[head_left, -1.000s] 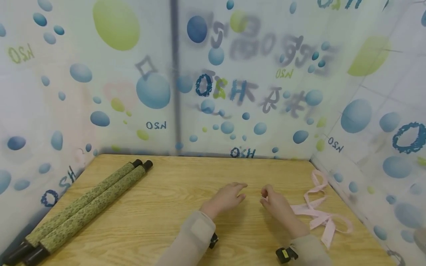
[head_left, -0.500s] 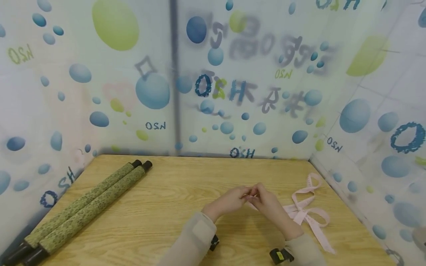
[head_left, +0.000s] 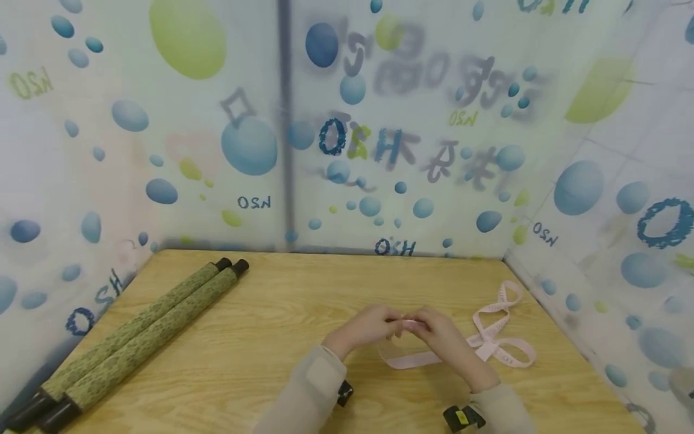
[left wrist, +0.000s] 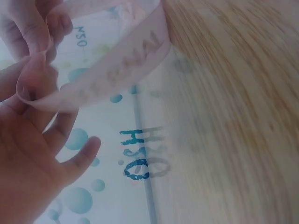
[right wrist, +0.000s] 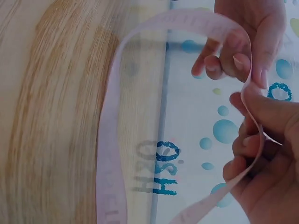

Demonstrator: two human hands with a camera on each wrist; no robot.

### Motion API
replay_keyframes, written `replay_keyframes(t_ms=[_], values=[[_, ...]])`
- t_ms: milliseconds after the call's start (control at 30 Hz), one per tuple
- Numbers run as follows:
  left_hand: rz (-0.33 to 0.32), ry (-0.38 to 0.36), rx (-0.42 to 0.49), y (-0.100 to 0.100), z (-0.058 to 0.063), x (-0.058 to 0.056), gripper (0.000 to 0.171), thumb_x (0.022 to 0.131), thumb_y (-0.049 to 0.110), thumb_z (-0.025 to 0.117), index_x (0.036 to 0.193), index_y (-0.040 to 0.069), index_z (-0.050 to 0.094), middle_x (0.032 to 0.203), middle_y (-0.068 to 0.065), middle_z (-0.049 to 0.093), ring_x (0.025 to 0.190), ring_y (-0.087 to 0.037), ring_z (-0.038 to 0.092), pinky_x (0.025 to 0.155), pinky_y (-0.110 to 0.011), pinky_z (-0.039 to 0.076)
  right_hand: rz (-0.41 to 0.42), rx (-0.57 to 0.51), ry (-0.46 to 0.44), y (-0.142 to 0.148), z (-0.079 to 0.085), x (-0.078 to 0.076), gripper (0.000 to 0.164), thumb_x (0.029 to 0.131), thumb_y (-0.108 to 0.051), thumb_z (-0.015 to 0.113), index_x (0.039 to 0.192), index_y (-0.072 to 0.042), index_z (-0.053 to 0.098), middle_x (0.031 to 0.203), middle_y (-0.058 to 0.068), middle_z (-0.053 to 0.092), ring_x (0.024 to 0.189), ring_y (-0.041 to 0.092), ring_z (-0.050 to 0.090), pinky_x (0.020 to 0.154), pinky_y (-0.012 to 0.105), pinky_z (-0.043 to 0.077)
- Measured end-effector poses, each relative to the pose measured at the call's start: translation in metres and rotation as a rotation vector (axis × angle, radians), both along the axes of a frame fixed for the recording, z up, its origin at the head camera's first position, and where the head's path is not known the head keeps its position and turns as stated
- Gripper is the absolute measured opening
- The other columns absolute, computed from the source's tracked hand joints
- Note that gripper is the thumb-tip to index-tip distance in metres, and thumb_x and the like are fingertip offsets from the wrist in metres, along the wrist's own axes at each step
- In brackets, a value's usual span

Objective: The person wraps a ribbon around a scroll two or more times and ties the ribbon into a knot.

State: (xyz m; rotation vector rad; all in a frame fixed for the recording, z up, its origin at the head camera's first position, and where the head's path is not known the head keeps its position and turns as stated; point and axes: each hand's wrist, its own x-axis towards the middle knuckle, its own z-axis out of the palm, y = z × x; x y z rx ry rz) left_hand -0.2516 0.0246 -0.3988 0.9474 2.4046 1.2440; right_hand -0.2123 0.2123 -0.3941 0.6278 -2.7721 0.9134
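A pale pink ribbon printed with letters (head_left: 414, 360) runs between both hands in the middle of the table. My left hand (head_left: 367, 327) pinches it between thumb and forefinger; in the left wrist view the ribbon (left wrist: 119, 70) loops round past those fingers, and the little finger sticks out. My right hand (head_left: 443, 335) pinches the ribbon close beside the left fingertips. In the right wrist view the right hand (right wrist: 275, 163) has its fingers curled by the ribbon (right wrist: 110, 126), which hangs in a wide loop. The ribbon's far part lies in loose loops on the right of the table.
Two long rolls with green patterned covers and black ends (head_left: 157, 328) lie slantwise on the left of the wooden table (head_left: 260, 361). A curtain with bubble prints (head_left: 336, 229) surrounds the table's back and sides. Black wrist cameras (head_left: 461, 417) sit at the cuffs.
My hands were apart a second ago, the right one holding the ribbon. They came together, and the left took hold. A stretch of ribbon now loops below them, drawn in from the right.
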Motion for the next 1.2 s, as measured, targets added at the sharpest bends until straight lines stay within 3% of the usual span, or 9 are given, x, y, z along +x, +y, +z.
replay_keyframes(t_ms=[133, 367, 567, 733, 900, 1033, 1200], values=[[-0.017, -0.032, 0.03, -0.011, -0.001, 0.0, 0.03, 0.095, 0.028, 0.055, 0.087, 0.001, 0.065, 0.055, 0.0, 0.054, 0.046, -0.009, 0.035, 0.045, -0.022, 0.031, -0.049, 0.0, -0.05, 0.001, 0.002, 0.0, 0.019, 0.091, -0.029, 0.06, 0.089, -0.012, 0.066, 0.085, -0.004, 0.06, 0.075, 0.011, 0.055, 0.064, 0.025, 0.048], [0.04, -0.03, -0.026, -0.036, 0.0, -0.003, 0.024, 0.095, 0.027, 0.055, 0.091, 0.008, 0.068, 0.051, 0.0, 0.053, 0.044, -0.012, 0.039, 0.046, -0.023, 0.032, -0.077, 0.0, -0.105, 0.004, 0.004, -0.001, 0.02, 0.09, -0.031, 0.061, 0.088, -0.011, 0.066, 0.077, -0.001, 0.062, 0.063, 0.007, 0.048, 0.055, 0.023, 0.043], [0.038, 0.014, -0.082, -0.062, 0.005, -0.007, 0.026, 0.095, 0.028, 0.055, 0.086, 0.009, 0.07, 0.05, 0.002, 0.051, 0.044, -0.01, 0.035, 0.047, -0.024, 0.031, -0.092, 0.003, -0.145, 0.009, 0.006, -0.003, 0.024, 0.09, -0.035, 0.06, 0.091, -0.012, 0.066, 0.075, 0.001, 0.06, 0.064, 0.011, 0.047, 0.057, 0.026, 0.042], [0.083, 0.011, -0.095, -0.091, 0.008, -0.009, 0.024, 0.095, 0.026, 0.056, 0.085, 0.009, 0.069, 0.049, 0.002, 0.049, 0.045, -0.013, 0.037, 0.048, -0.024, 0.032, -0.132, -0.005, -0.191, 0.019, 0.01, -0.001, 0.029, 0.09, -0.04, 0.059, 0.096, -0.012, 0.066, 0.085, 0.002, 0.064, 0.072, 0.013, 0.052, 0.063, 0.03, 0.045], [0.114, -0.013, -0.083, -0.123, 0.008, -0.007, 0.024, 0.095, 0.021, 0.055, 0.086, 0.004, 0.069, 0.05, 0.001, 0.048, 0.044, -0.012, 0.041, 0.045, -0.024, 0.036, -0.14, 0.002, -0.18, 0.029, 0.011, 0.001, 0.03, 0.09, -0.04, 0.059, 0.096, -0.012, 0.066, 0.089, 0.0, 0.065, 0.079, 0.014, 0.058, 0.068, 0.034, 0.049], [0.139, -0.003, -0.094, -0.15, 0.007, -0.005, 0.024, 0.095, 0.021, 0.054, 0.087, 0.004, 0.069, 0.05, 0.002, 0.046, 0.041, -0.01, 0.034, 0.042, -0.024, 0.032, -0.132, 0.016, -0.153, 0.036, 0.01, 0.001, 0.029, 0.091, -0.039, 0.058, 0.097, -0.011, 0.067, 0.09, 0.0, 0.066, 0.082, 0.016, 0.06, 0.069, 0.037, 0.05], [0.189, -0.051, -0.114, -0.183, 0.006, -0.002, 0.027, 0.095, 0.023, 0.055, 0.08, 0.003, 0.066, 0.05, 0.002, 0.043, 0.04, -0.01, 0.029, 0.043, -0.025, 0.03, -0.134, 0.022, -0.143, 0.043, 0.009, 0.001, 0.026, 0.091, -0.036, 0.059, 0.093, -0.012, 0.067, 0.088, -0.001, 0.066, 0.076, 0.014, 0.056, 0.066, 0.033, 0.048]])
